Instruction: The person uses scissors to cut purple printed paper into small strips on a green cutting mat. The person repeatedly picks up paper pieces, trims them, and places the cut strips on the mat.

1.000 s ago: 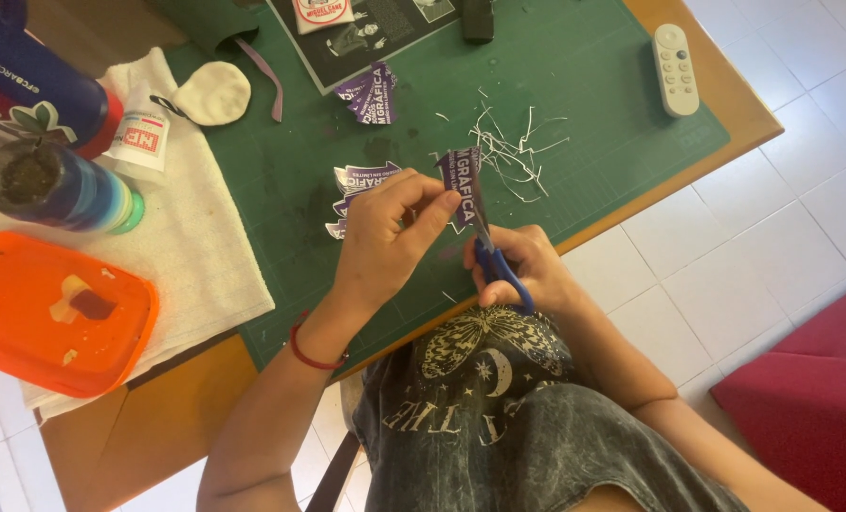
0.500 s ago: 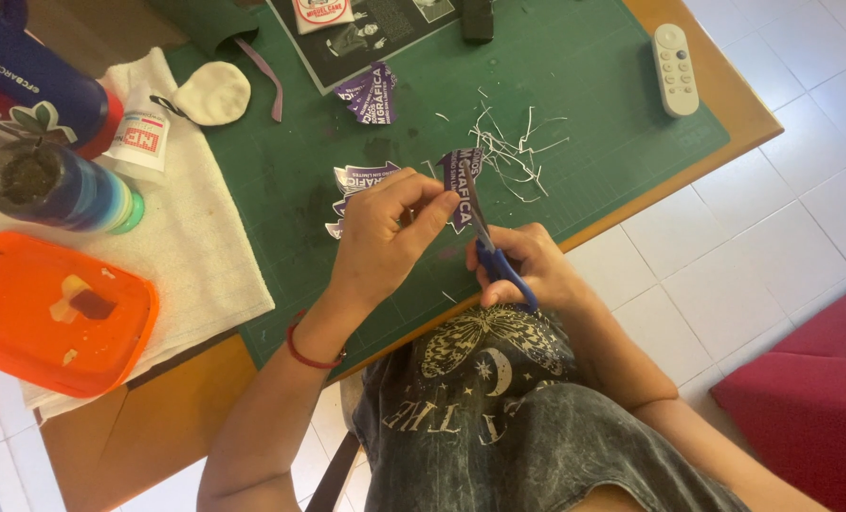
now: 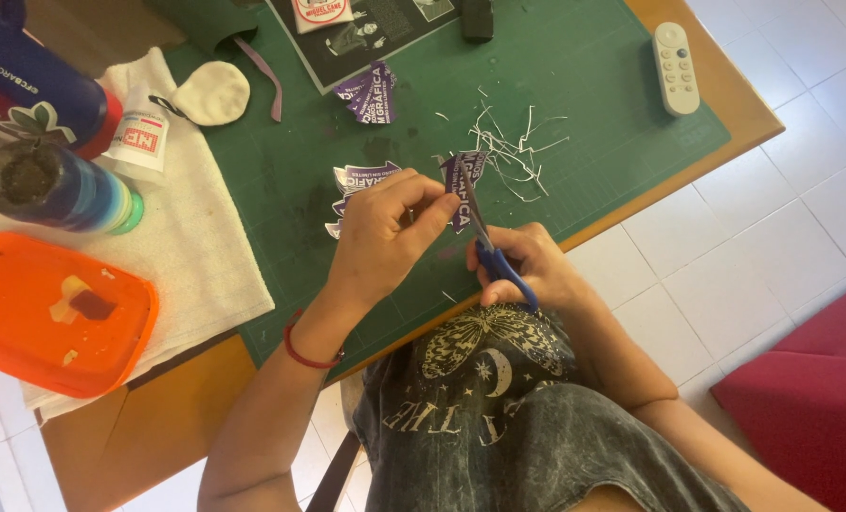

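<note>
My left hand [image 3: 385,232] pinches a small purple printed paper piece [image 3: 463,185] above the green cutting mat [image 3: 593,123]. My right hand [image 3: 527,270] grips blue-handled scissors [image 3: 489,251], whose blades reach up along the paper's edge. More purple cut-outs [image 3: 361,178] lie on the mat just beyond my left hand, and a second small stack of purple cut-outs [image 3: 371,95] sits farther back. Thin white paper trimmings [image 3: 513,142] are scattered right of the held piece.
A white remote [image 3: 676,68] lies at the mat's right end. An orange lidded box [image 3: 48,318], a dark tube with blue rings [image 3: 53,185], a white cloth [image 3: 186,256] and a round cotton pad [image 3: 212,93] sit to the left. Tiled floor and a red seat [image 3: 821,379] lie right.
The scissors have worked slightly along the purple piece and my left hand has turned it a little; everything else stays put.
</note>
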